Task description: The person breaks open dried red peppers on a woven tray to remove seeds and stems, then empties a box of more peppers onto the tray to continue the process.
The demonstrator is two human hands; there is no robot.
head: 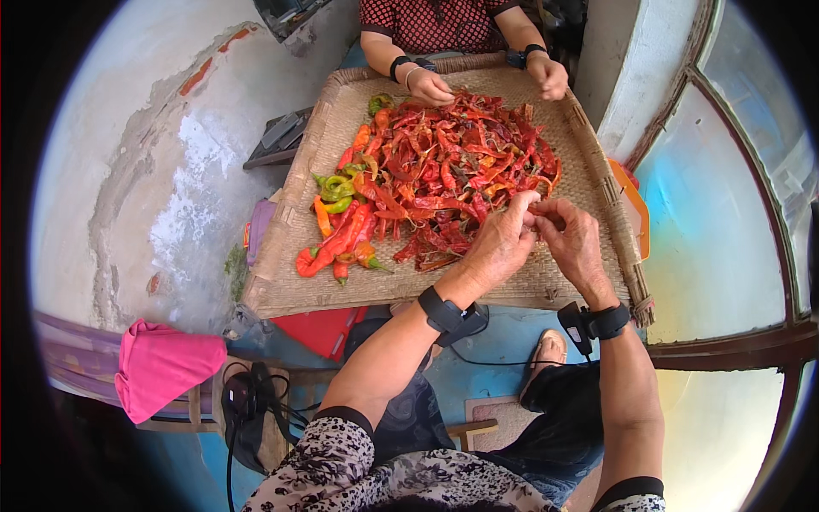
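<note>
A heap of dried red chili peppers (448, 166) lies on a large rectangular woven tray (281, 294). My left hand (502, 240) and my right hand (569, 233) meet over the heap's near right side. Their fingertips are pinched close together around a small reddish piece, which looks like a chili; the fingers mostly hide it. At the left of the tray are fresh red peppers (339, 243), with curled green peppers (336, 189) just behind them.
Across the tray sits a person whose hands (432, 86) are at the heap's far edge. A pink cloth (166, 365) and a black bag with cables (249, 409) are at lower left. An orange-rimmed object (633, 205) stands beyond the tray's right edge, near the window (716, 211).
</note>
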